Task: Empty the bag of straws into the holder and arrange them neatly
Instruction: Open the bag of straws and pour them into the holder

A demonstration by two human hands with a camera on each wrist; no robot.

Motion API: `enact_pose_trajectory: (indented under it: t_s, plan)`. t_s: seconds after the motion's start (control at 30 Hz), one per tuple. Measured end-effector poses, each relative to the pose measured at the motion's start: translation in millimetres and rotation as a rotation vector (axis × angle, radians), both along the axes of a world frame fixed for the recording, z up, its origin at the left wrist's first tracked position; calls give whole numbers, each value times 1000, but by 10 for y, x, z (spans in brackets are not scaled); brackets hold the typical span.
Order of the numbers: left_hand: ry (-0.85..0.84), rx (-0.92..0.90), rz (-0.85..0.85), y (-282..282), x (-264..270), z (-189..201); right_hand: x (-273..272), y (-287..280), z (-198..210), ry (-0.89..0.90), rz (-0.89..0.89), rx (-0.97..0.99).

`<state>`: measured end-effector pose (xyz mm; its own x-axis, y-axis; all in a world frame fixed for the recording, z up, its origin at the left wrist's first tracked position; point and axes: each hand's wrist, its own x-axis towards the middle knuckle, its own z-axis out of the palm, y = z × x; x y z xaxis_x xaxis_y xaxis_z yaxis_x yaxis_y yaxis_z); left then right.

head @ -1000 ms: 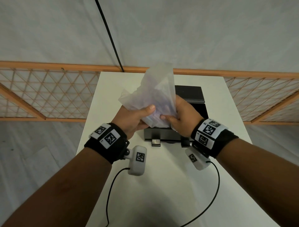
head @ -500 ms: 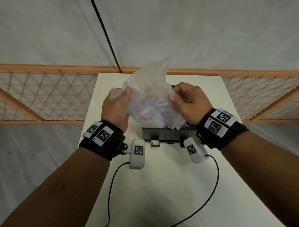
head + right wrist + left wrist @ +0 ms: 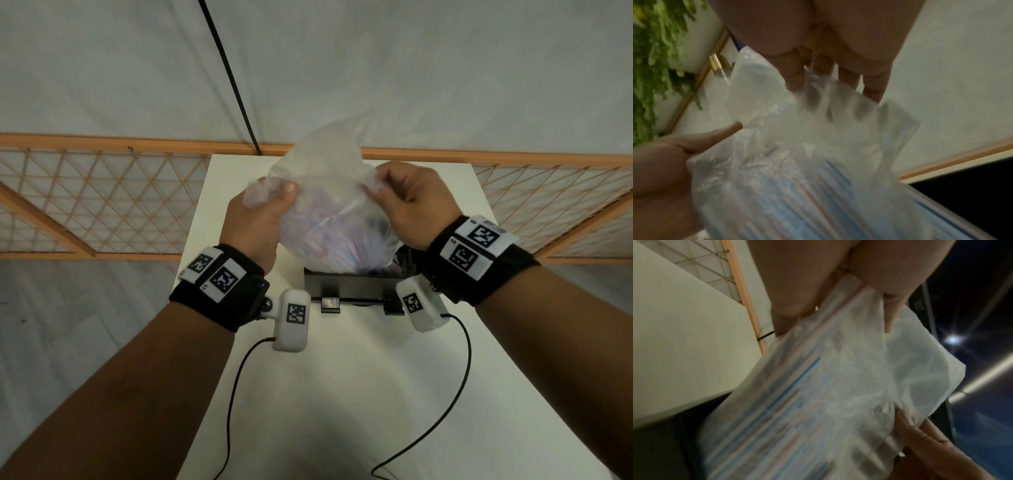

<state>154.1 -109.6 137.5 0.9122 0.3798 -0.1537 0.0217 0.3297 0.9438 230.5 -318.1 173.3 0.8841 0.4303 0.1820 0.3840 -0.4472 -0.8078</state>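
- The white table [image 3: 342, 394] stands against an orange lattice fence [image 3: 102, 205]; a grey sheet hangs behind.
- The black straw holder [image 3: 346, 284] sits mid-table, directly below the bag.
- The translucent plastic bag [image 3: 329, 192] hangs mouth-down over the holder, between both hands and equally near each.
- The straws [image 3: 339, 246] run lengthwise down toward the holder opening; their lower ends reach it.
- The left hand [image 3: 255, 222] pinches the bag's upper left edge.
- The right hand [image 3: 411, 202] pinches its upper right edge.
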Motion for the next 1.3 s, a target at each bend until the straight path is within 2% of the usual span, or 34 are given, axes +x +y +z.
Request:
enact_pose_trajectory:
  t_s: [0.17, 0.4, 0.63, 0.73, 0.97, 1.17, 1.3]
  plan:
    - [-161, -54, -150, -20, -11, 156, 39, 55, 172, -28, -43, 67]
    - [-118, -76, -141, -41, -129, 62, -84, 94, 312, -37, -62, 232]
    - [-66, -80, -104, -5, -139, -28, -270, 193, 553, 88, -8, 455]
    - [-32, -27, -96, -16, -149, -22, -295, 216, 650, 54, -20, 493]
    - [46, 244, -68, 15, -127, -32, -309, 202, 758, 7, -60, 527]
    - [10, 310, 14, 111, -90, 19, -298, 163, 850, -2, -68, 567]
    - [22, 297, -32, 104, -107, 16, -268, 149, 845, 14, -68, 542]
